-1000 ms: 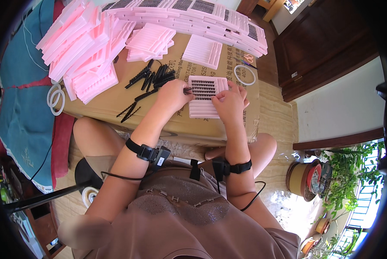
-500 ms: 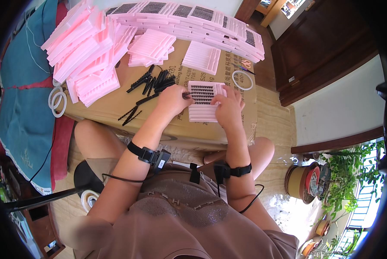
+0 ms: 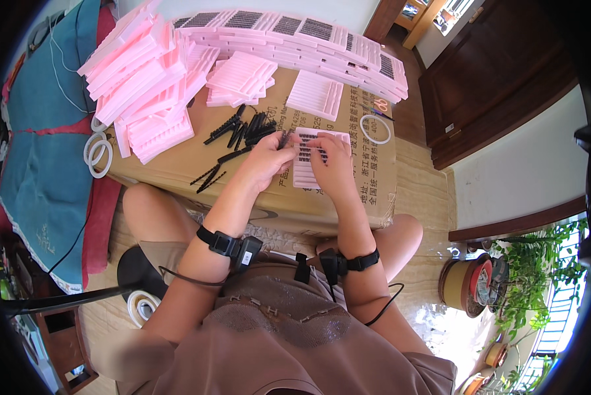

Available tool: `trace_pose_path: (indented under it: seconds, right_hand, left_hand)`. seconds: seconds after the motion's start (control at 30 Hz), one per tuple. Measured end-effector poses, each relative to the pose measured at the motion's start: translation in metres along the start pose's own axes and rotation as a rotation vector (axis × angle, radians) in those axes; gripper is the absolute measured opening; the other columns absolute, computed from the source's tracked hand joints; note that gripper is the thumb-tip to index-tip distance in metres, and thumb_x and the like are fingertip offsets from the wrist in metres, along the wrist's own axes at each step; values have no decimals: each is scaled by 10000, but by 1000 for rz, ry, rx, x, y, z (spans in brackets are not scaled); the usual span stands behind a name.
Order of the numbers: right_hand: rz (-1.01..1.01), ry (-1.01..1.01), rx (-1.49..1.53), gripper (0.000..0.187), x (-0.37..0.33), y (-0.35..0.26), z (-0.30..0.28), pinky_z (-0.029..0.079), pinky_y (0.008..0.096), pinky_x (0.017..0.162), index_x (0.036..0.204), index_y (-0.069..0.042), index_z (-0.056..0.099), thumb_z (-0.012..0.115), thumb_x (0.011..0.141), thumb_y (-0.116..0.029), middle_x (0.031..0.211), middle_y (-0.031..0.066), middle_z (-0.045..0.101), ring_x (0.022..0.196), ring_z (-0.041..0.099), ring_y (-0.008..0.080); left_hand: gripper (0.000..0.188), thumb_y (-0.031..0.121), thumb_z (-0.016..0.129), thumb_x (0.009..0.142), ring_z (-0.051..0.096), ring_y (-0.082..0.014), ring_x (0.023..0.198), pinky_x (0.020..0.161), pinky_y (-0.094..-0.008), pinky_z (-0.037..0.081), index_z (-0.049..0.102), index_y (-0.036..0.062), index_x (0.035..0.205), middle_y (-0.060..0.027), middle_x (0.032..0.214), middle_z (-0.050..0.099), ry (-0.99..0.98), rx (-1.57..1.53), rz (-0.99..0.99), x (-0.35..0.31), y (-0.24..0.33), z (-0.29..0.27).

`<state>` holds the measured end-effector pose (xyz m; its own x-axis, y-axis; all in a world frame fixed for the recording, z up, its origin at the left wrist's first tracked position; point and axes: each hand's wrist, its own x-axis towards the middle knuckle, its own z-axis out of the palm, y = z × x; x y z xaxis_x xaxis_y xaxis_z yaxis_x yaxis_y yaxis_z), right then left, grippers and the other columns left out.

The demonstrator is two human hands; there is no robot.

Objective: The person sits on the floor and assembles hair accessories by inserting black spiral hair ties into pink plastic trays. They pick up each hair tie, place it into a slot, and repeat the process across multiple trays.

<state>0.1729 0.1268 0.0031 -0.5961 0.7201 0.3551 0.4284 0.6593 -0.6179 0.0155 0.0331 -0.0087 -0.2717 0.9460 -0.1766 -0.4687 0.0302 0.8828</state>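
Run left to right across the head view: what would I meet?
Teal cloth, white rings, black strips, left hand, right hand, single white ring, dark brown door.

The pink tray (image 3: 305, 179) is smooth plastic; the box (image 3: 173, 168) below it, matt cardboard; left of the box, teal cloth (image 3: 48, 148); right, a dark wooden door (image 3: 499, 79).

right hand (image 3: 335, 166) shifted left across pink tray (image 3: 305, 178), now nearer left hand (image 3: 268, 164)
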Motion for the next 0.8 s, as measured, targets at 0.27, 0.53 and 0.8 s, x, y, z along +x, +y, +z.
trace_pose_path:
  seconds: [0.27, 0.53, 0.8]
  right_hand:
    - [270, -13, 460, 270, 7, -21, -3, 512, 362, 920, 934, -24, 769, 825, 843, -272, 1140, 143, 709, 1071, 666, 254]
    - [433, -61, 988, 169, 8, -6, -2, 522, 271, 794, 1018, 29, 734, 715, 958, -128, 856, 56, 718, 829, 671, 122]
    - [418, -157, 1066, 126, 5, -5, -2, 486, 243, 565, 970, 31, 720, 701, 963, -94, 779, 57, 691, 615, 614, 116]
  left_hand:
    - [151, 111, 503, 984, 458, -68, 622, 550, -230, 320, 596, 96, 1101, 40, 792, 517, -35, 20, 29, -7, -1, 22]
    - [164, 233, 504, 1082, 576, -97, 687, 588, -234, 390, 600, 107, 1040, 8, 826, 582, -4, 54, 0, -9, -3, 24]
    - [235, 297, 523, 1082, 599, -99, 612, 471, -205, 338, 614, 81, 1064, -12, 854, 639, -30, 35, 22, -7, -4, 29]
